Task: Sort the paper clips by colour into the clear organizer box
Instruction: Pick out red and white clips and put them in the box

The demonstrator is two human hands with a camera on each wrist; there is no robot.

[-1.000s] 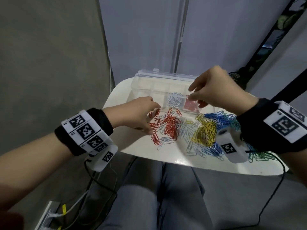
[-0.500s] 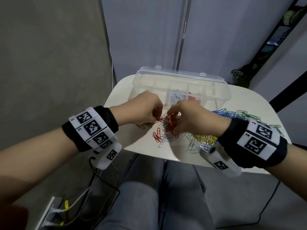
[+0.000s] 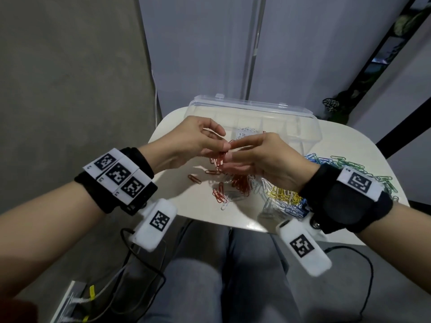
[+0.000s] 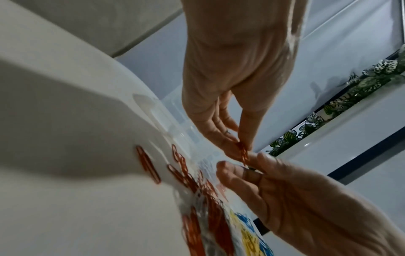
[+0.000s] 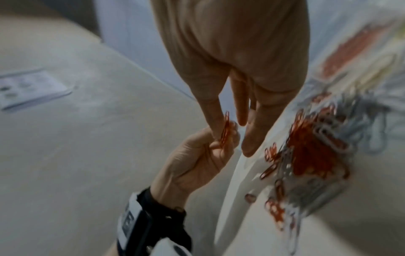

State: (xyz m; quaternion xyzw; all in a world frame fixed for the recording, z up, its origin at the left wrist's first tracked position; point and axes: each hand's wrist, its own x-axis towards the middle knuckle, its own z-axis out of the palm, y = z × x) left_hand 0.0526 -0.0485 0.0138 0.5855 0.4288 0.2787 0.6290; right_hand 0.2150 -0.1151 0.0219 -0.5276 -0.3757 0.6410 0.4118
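Two hands (image 3: 229, 149) pinch red clips (image 3: 221, 159) before the clear box (image 3: 303, 127).

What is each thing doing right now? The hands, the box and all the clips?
Left hand: pinching a bunch of red clips.
Right hand: fingers touching the same bunch.
Box: lid open, white clips inside.
Red pile: loose on the table.
Yellow clips: loose on the table.
Green clips: loose on the table.
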